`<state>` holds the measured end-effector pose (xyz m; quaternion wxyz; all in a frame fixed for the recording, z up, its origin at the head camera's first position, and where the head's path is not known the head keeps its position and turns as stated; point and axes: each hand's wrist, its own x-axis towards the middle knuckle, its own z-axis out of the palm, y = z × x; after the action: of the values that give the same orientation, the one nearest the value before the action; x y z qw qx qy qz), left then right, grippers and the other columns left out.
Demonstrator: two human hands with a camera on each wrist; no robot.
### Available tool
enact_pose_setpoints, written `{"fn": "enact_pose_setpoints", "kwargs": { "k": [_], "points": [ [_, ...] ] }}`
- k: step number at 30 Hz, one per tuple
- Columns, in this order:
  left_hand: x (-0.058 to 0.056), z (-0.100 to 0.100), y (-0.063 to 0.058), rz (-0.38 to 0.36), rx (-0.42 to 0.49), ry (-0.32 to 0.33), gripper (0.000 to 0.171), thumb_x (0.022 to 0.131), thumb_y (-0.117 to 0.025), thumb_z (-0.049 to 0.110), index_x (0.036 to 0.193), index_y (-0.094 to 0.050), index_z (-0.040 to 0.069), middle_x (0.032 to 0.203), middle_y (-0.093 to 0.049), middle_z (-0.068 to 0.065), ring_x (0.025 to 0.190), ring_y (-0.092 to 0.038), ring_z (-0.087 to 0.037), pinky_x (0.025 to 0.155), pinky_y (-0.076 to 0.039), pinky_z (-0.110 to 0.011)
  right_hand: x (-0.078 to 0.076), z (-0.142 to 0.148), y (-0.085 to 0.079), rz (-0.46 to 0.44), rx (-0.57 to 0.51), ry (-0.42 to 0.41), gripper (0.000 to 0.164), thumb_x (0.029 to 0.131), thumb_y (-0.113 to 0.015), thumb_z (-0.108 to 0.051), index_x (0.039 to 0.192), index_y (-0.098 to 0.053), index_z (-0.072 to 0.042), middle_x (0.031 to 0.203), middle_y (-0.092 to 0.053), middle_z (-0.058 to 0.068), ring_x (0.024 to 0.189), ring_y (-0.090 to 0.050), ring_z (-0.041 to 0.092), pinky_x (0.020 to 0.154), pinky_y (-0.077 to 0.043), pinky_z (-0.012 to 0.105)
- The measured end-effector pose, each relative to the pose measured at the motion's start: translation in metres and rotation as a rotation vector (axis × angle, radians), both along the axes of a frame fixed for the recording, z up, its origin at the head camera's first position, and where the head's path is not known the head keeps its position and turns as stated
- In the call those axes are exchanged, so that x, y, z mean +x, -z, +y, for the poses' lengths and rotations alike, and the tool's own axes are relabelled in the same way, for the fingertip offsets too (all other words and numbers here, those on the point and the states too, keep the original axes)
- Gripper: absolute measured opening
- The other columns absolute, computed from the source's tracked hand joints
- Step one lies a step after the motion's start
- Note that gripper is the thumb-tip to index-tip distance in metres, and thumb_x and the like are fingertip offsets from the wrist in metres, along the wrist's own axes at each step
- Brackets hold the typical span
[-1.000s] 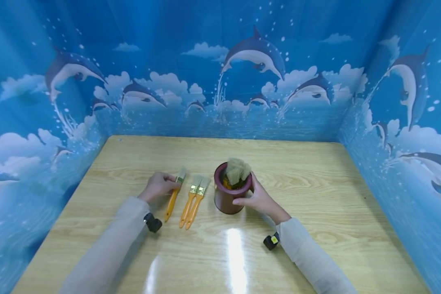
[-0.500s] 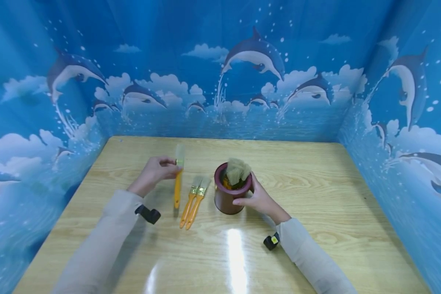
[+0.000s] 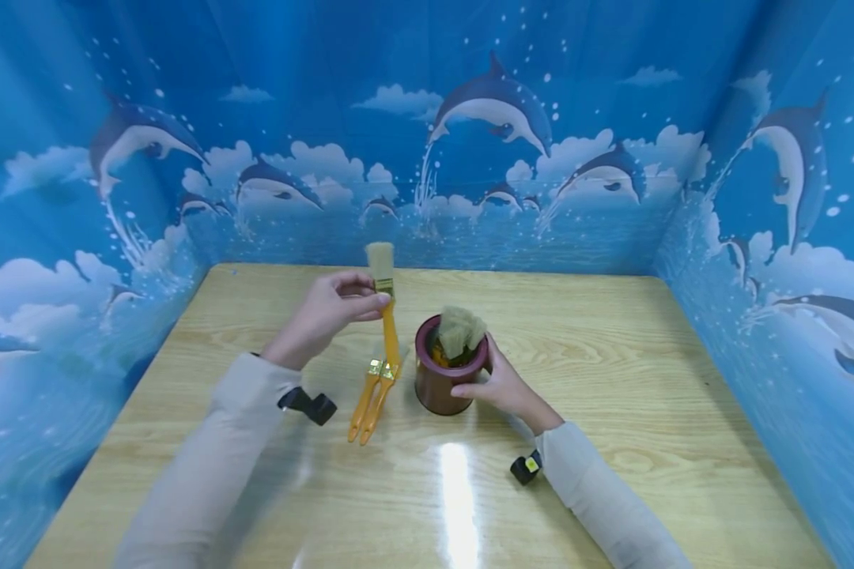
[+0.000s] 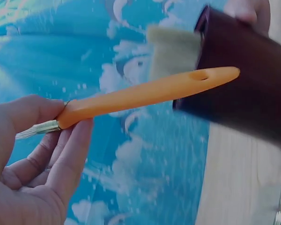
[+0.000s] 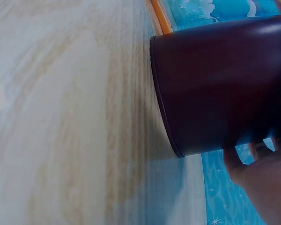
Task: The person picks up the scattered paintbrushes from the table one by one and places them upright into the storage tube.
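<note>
My left hand (image 3: 330,312) pinches a paintbrush (image 3: 390,328) near its metal band, bristles up and orange handle hanging down. In the left wrist view the paintbrush handle (image 4: 150,94) points toward the dark red pot. My right hand (image 3: 501,383) grips the side of this pot (image 3: 443,391), which stands upright on the table. Pale bristles (image 3: 459,328) of brushes stick up out of the pot's mouth. Two more paintbrushes (image 3: 370,407) lie side by side left of the pot, their bristle ends partly hidden behind the held one.
The pot and brushes are on a wood-grain table (image 3: 598,356). A blue curtain (image 3: 370,158) printed with dolphins surrounds its back and sides. Each wrist wears a small black camera (image 3: 320,408).
My left hand has picked the leftmost paintbrush up off the table, raised it upright and carried it right, over the two lying ones. The right hand and pot have stayed put.
</note>
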<state>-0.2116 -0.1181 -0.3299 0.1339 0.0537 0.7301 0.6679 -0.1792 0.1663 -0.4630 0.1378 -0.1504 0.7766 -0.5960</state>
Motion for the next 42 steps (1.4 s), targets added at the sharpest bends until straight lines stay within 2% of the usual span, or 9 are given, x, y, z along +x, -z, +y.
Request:
{"fn": "enact_pose_setpoints", "kwargs": {
  "k": [5, 12, 19, 23, 29, 35, 42],
  "points": [
    [0.008, 0.017, -0.008, 0.058, 0.008, 0.036, 0.027, 0.087, -0.071, 0.009, 0.107, -0.056, -0.002, 0.102, -0.066, -0.013, 0.091, -0.068, -0.019, 0.084, -0.056, -0.034, 0.0, 0.0, 0.001, -0.004, 0.004, 0.003, 0.115, 0.076, -0.083, -0.032, 0.153, 0.002, -0.032, 0.159, -0.015, 0.0, 0.144, -0.022, 0.028, 0.115, -0.015, 0.058],
    [0.011, 0.029, -0.015, 0.073, -0.008, 0.058, 0.031, 0.087, -0.071, 0.012, 0.113, -0.058, 0.001, 0.11, -0.066, -0.015, 0.097, -0.067, -0.023, 0.089, -0.055, -0.034, -0.003, 0.0, 0.001, -0.009, -0.011, -0.015, 0.113, 0.078, -0.081, -0.02, 0.154, 0.002, -0.03, 0.158, -0.017, 0.001, 0.143, -0.022, 0.027, 0.116, -0.012, 0.056],
    [0.013, 0.039, -0.019, 0.099, -0.053, 0.085, 0.032, 0.086, -0.073, 0.018, 0.111, -0.059, 0.005, 0.108, -0.066, -0.011, 0.099, -0.066, -0.021, 0.091, -0.053, -0.036, 0.006, -0.002, -0.019, -0.015, -0.025, -0.024, 0.111, 0.078, -0.081, -0.019, 0.155, -0.001, -0.021, 0.157, -0.02, 0.007, 0.142, -0.024, 0.029, 0.116, -0.015, 0.054],
    [0.015, 0.047, -0.014, 0.114, -0.047, 0.101, 0.028, 0.086, -0.073, 0.015, 0.109, -0.062, 0.005, 0.106, -0.067, -0.011, 0.098, -0.066, -0.02, 0.09, -0.054, -0.038, 0.009, -0.004, -0.027, -0.006, -0.032, -0.03, 0.108, 0.079, -0.08, -0.019, 0.155, -0.003, -0.019, 0.157, -0.021, 0.007, 0.142, -0.024, 0.029, 0.116, -0.016, 0.054],
    [0.016, 0.056, -0.002, 0.135, -0.077, 0.134, 0.022, 0.085, -0.073, 0.012, 0.103, -0.063, 0.004, 0.101, -0.068, -0.01, 0.094, -0.066, -0.02, 0.086, -0.055, -0.042, 0.009, -0.003, -0.026, -0.008, -0.035, -0.031, 0.107, 0.079, -0.08, -0.018, 0.154, -0.004, -0.021, 0.156, -0.023, 0.007, 0.142, -0.025, 0.028, 0.116, -0.017, 0.053],
    [0.017, 0.062, 0.012, 0.191, -0.128, 0.166, 0.021, 0.084, -0.075, 0.014, 0.1, -0.065, 0.007, 0.099, -0.068, -0.007, 0.093, -0.066, -0.019, 0.079, -0.057, -0.035, 0.009, -0.003, -0.025, 0.014, -0.05, -0.041, 0.103, 0.079, -0.08, -0.016, 0.154, -0.008, -0.019, 0.154, -0.027, 0.008, 0.141, -0.027, 0.029, 0.116, -0.018, 0.052],
    [0.02, 0.067, 0.028, 0.275, -0.191, 0.215, 0.013, 0.082, -0.076, 0.009, 0.089, -0.066, 0.007, 0.092, -0.068, -0.005, 0.085, -0.067, -0.017, 0.072, -0.058, -0.029, 0.009, -0.003, -0.025, 0.008, -0.06, -0.062, 0.102, 0.081, -0.078, -0.018, 0.154, -0.007, -0.022, 0.156, -0.023, 0.004, 0.142, -0.024, 0.028, 0.116, -0.018, 0.054]
  ]
}}
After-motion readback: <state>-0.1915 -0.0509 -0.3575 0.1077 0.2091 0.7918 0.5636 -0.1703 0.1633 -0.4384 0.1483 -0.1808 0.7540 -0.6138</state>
